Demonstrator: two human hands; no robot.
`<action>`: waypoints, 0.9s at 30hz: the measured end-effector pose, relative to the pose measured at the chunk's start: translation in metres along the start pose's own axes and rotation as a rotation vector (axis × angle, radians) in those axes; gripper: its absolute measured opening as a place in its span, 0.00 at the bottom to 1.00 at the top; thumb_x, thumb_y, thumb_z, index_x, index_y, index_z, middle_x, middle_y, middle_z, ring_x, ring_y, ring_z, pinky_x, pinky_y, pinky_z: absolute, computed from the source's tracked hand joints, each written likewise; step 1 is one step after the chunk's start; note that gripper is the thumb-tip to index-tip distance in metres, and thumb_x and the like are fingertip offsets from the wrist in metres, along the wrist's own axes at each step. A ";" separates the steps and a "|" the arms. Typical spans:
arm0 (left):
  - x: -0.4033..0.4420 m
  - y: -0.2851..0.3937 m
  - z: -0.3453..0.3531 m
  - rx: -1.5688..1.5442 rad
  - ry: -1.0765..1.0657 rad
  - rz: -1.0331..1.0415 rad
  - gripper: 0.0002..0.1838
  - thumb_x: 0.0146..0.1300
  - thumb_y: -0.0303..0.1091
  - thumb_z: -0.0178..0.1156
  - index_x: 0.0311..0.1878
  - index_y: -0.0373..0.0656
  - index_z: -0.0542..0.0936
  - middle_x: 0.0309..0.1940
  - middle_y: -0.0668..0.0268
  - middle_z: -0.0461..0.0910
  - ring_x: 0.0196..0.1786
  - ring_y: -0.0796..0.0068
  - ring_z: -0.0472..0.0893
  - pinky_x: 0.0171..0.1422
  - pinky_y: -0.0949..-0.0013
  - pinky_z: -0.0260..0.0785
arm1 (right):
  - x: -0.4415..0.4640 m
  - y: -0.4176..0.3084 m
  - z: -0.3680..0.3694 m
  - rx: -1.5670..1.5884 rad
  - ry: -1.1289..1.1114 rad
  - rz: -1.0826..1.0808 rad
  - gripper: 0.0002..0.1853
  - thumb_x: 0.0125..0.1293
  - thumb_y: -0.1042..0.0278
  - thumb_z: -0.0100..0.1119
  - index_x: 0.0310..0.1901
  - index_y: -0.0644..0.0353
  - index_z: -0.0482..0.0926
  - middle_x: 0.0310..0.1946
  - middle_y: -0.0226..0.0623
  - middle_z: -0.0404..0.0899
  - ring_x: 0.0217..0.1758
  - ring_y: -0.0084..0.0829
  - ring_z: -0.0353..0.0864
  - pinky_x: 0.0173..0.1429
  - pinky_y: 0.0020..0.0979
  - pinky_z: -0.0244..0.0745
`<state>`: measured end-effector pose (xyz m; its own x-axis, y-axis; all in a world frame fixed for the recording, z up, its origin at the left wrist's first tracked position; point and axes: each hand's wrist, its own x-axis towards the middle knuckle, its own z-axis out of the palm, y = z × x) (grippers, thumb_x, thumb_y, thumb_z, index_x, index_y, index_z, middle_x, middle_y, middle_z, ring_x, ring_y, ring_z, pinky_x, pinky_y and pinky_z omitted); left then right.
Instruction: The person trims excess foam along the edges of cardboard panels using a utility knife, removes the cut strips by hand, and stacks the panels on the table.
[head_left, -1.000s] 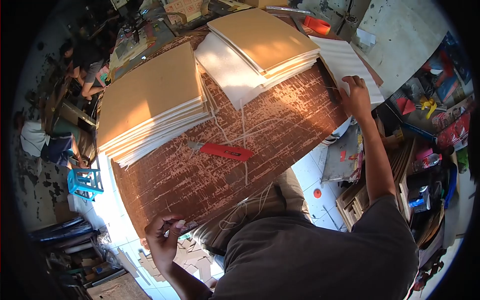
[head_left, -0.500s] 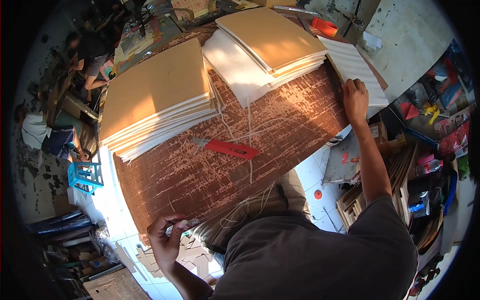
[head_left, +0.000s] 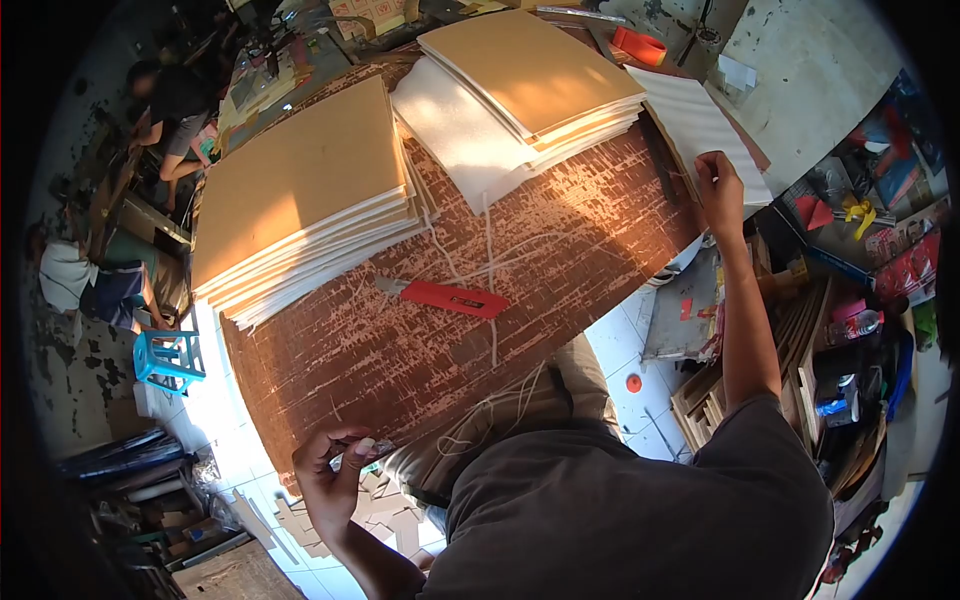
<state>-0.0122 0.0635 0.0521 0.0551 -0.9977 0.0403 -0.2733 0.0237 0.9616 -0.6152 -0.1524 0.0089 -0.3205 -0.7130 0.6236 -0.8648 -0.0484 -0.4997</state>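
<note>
Our left hand [head_left: 330,475] pinches a small item [head_left: 380,449], too blurred to name, at the counter's [head_left: 350,375] edge; the red cutter [head_left: 455,298] lies beyond, to its right. Our right hand [head_left: 722,200] curls beside the white sheet [head_left: 700,125]; whether it grips anything, we cannot tell.

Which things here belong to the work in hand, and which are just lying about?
Probably in the work, on the tabletop:
left board stack
right board stack
white sheet by the right hand
red cutter

Seemingly just lying about:
blue stool
floor scraps
bottle
</note>
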 end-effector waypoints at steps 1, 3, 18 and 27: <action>0.000 -0.001 0.000 0.000 0.000 -0.008 0.05 0.71 0.23 0.68 0.45 0.32 0.84 0.33 0.64 0.86 0.37 0.79 0.86 0.44 0.74 0.82 | -0.002 -0.008 0.000 -0.041 -0.057 -0.054 0.08 0.72 0.68 0.65 0.48 0.61 0.81 0.41 0.46 0.85 0.41 0.44 0.85 0.49 0.39 0.80; 0.000 -0.001 0.001 0.000 -0.002 -0.016 0.05 0.71 0.23 0.68 0.45 0.32 0.84 0.33 0.64 0.86 0.37 0.78 0.86 0.44 0.74 0.82 | -0.006 -0.015 0.002 -0.157 -0.055 -0.174 0.09 0.69 0.69 0.67 0.48 0.60 0.81 0.42 0.45 0.83 0.44 0.45 0.84 0.50 0.42 0.79; -0.004 -0.002 -0.001 0.044 -0.025 0.010 0.04 0.71 0.23 0.66 0.45 0.34 0.81 0.33 0.64 0.83 0.35 0.78 0.84 0.44 0.74 0.76 | -0.022 -0.017 0.021 -0.424 0.082 -0.254 0.07 0.68 0.66 0.68 0.38 0.57 0.78 0.39 0.38 0.79 0.47 0.46 0.79 0.51 0.48 0.73; 0.001 -0.001 0.006 -0.006 -0.004 -0.015 0.04 0.71 0.22 0.68 0.45 0.32 0.84 0.33 0.65 0.86 0.37 0.79 0.86 0.44 0.73 0.82 | -0.021 0.009 0.025 -0.102 0.180 0.044 0.10 0.73 0.64 0.67 0.41 0.62 0.80 0.38 0.42 0.85 0.45 0.42 0.84 0.52 0.41 0.76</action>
<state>-0.0174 0.0617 0.0491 0.0553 -0.9982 0.0248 -0.2669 0.0091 0.9637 -0.6070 -0.1559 -0.0239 -0.4146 -0.5757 0.7048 -0.8804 0.0576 -0.4708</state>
